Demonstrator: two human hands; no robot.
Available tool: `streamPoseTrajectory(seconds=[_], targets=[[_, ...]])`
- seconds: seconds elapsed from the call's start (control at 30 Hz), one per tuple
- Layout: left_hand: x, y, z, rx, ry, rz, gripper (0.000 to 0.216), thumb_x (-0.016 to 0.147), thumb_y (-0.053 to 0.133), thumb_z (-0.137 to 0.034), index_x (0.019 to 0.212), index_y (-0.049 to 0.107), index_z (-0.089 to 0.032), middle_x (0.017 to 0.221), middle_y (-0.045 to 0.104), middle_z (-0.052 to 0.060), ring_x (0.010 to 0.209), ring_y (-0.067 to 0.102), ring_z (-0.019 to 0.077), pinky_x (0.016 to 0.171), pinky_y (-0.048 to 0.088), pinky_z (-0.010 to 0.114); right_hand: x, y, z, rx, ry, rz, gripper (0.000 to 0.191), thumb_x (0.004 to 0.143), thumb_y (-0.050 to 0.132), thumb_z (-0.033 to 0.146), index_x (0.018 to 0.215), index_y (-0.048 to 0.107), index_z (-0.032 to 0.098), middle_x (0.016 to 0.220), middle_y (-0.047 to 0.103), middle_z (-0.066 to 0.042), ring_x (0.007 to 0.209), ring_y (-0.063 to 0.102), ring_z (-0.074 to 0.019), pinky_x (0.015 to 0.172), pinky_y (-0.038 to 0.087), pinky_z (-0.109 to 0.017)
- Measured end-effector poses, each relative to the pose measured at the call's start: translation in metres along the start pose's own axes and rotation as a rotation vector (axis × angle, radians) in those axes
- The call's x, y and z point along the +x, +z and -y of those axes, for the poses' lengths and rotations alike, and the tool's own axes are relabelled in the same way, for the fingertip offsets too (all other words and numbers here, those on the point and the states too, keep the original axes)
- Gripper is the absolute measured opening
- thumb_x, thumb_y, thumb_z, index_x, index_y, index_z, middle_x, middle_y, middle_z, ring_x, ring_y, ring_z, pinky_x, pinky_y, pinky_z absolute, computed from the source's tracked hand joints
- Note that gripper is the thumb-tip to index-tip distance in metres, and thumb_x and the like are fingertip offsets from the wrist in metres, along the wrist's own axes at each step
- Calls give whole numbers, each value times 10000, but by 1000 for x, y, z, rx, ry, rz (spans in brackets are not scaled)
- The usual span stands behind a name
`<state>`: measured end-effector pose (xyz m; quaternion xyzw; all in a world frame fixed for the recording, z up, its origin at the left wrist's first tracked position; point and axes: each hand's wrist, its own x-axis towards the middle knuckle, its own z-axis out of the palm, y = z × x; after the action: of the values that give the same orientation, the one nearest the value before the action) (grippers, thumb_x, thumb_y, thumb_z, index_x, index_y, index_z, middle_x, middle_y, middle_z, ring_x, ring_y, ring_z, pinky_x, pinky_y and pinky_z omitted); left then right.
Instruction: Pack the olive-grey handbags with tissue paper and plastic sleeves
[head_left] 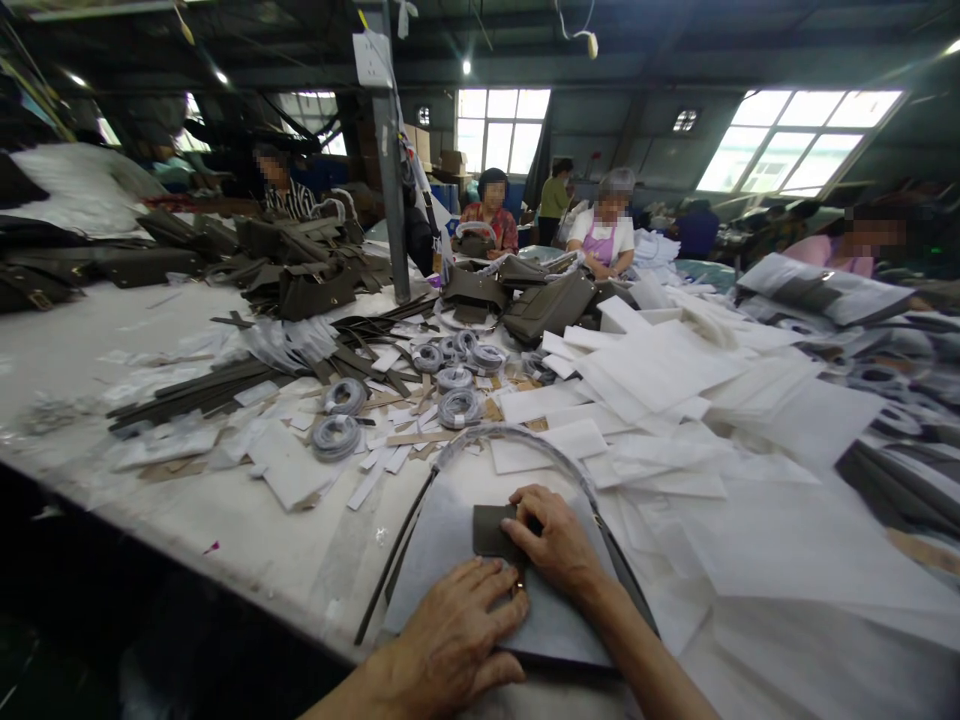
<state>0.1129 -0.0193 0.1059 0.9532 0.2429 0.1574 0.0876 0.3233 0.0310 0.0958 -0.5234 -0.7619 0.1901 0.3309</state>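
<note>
A dark olive-grey handbag (634, 590) lies on the table before me, its front covered by a thin whitish sheet (442, 560). The arched handle (517, 432) is wrapped in clear film and points away from me. A small dark flap (491, 528) shows on top of the sheet. My right hand (559, 540) has its thumb and curled fingers closed on the flap's right side. Spread flat, my left hand (465, 625) presses on the sheet just below the flap, fingertips by a small metal fitting (519, 580).
White sheets (660, 360) pile up on the right. Plastic-wrapped coils (336, 437), dark straps (202, 390) and paper scraps lie ahead and left. More dark bags (551, 310) are heaped around a metal post (391, 180). Several people sit or stand beyond the table.
</note>
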Motion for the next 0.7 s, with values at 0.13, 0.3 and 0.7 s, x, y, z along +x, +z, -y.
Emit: streamPoseTrajectory(seconds=[0.13,0.3,0.7], targets=[[-3,11,5,16,27,-67,556,912,573,-564,1340,510,-214,1320,621,80,1232,580,263,1044,484,411,-1,-26,18,148,-91,126,76,854,677,177,787,678,213,867,662,-10,892,607,-181,840,439,-314],[-10,22,8,56,76,-173,539,940,525,-564,1327,524,-188,1271,647,89,1194,601,234,1039,486,398,-18,-40,29,268,-10,442,156,834,675,113,854,759,242,859,673,11,848,632,-143,788,470,-241],[-6,55,13,209,133,-498,281,1037,407,-354,1093,627,-190,875,686,7,979,659,146,1012,491,320,-23,-20,14,-143,-143,544,99,843,673,125,800,699,210,870,635,15,811,610,-125,724,431,-208]])
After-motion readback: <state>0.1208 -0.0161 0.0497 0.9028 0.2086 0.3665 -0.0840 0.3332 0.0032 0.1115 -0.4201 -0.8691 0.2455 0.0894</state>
